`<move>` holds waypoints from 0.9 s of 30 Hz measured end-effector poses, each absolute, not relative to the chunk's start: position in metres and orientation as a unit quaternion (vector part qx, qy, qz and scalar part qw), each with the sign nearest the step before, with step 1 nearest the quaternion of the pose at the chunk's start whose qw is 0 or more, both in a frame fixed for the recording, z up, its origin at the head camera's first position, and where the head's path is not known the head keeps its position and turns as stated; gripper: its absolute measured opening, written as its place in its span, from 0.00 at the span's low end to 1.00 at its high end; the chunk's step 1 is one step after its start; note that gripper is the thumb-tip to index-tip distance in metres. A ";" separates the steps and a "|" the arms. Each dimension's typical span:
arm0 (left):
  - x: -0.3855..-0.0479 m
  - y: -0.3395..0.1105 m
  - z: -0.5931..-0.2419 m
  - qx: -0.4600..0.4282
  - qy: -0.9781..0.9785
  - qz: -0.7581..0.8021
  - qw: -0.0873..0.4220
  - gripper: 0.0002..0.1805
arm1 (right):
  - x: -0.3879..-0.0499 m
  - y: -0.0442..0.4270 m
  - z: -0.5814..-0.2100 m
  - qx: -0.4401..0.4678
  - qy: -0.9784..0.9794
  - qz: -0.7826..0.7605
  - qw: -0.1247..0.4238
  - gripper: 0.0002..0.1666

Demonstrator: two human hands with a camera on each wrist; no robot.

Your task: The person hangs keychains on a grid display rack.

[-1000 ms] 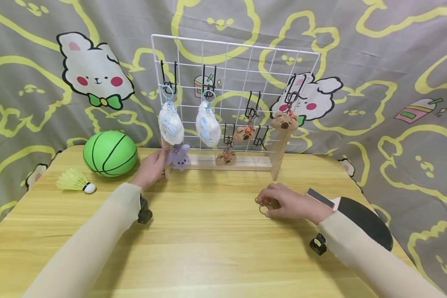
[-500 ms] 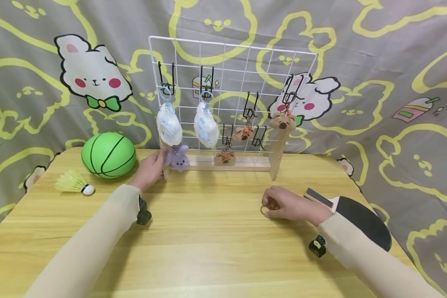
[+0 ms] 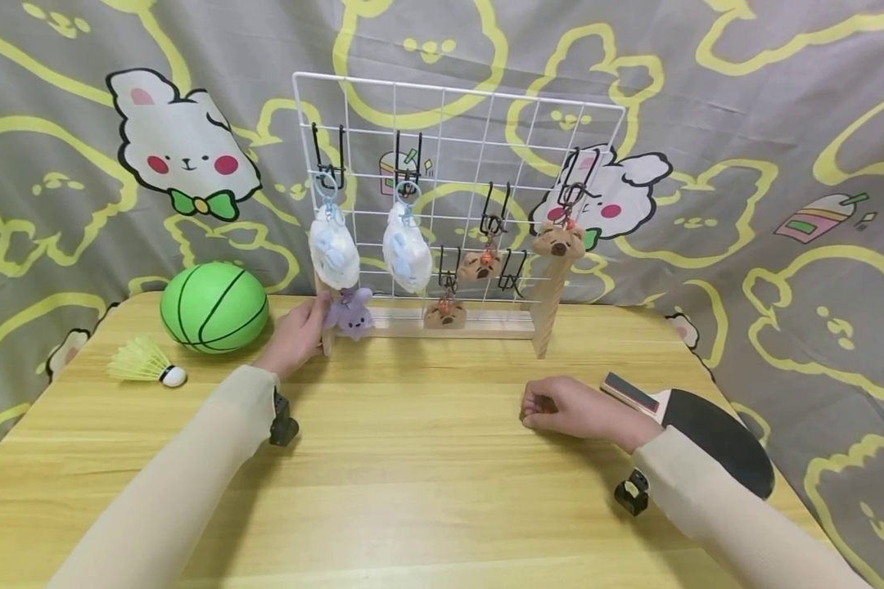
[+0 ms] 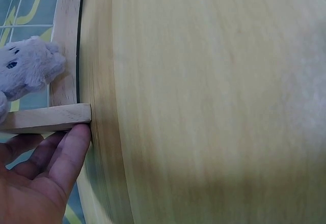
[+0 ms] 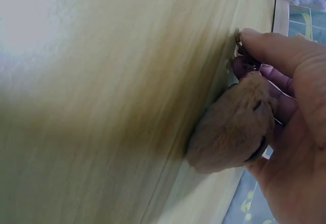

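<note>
At the left end of a white wire grid rack (image 3: 442, 87), my left hand (image 3: 292, 337) rests its fingers (image 4: 71, 155) against the outer side of the wooden foot (image 4: 51, 118). Beside it hangs a purple plush bunny keychain (image 3: 354, 315). My right hand (image 3: 578, 407) is low over the table, right of the rack. Its thumb and fingers pinch the ring end of a brown plush keychain (image 5: 234, 127), whose furry body hangs by the palm in the right wrist view. From the head, that keychain is mostly hidden behind the hand.
White plush keychains (image 3: 408, 249) and brown bear keychains (image 3: 560, 239) hang from black hooks; one lower hook (image 3: 511, 274) holds nothing. A green ball (image 3: 214, 308) and shuttlecock (image 3: 147, 362) sit left. A table tennis paddle (image 3: 718, 442) lies beyond the right forearm.
My right hand has shifted slightly right and turned, so the keychain and its ring, visible earlier, are now mostly covered in the head view. My left hand stays at the rack.
</note>
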State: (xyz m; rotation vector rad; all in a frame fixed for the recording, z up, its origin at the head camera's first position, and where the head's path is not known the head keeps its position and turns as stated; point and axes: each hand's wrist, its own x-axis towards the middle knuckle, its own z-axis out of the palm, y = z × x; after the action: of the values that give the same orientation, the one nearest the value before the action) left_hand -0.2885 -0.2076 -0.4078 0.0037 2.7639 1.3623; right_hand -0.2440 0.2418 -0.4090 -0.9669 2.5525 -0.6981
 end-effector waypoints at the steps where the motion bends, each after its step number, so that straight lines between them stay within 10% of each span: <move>1: -0.288 -0.207 -0.408 0.002 0.896 0.442 0.030 0.51 | -0.244 0.242 -0.409 -0.337 0.894 -0.248 0.161 0.05; 27: -0.286 -0.206 -0.406 0.001 0.898 0.440 0.027 0.50 | -0.246 0.246 -0.416 -0.265 0.851 -0.424 0.158 0.17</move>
State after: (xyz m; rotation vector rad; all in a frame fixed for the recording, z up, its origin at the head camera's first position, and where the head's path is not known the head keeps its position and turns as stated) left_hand -0.2863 -0.2062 -0.4063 0.0033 2.7718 1.3590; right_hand -0.2464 0.2464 -0.4156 -0.7583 2.4351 -1.2126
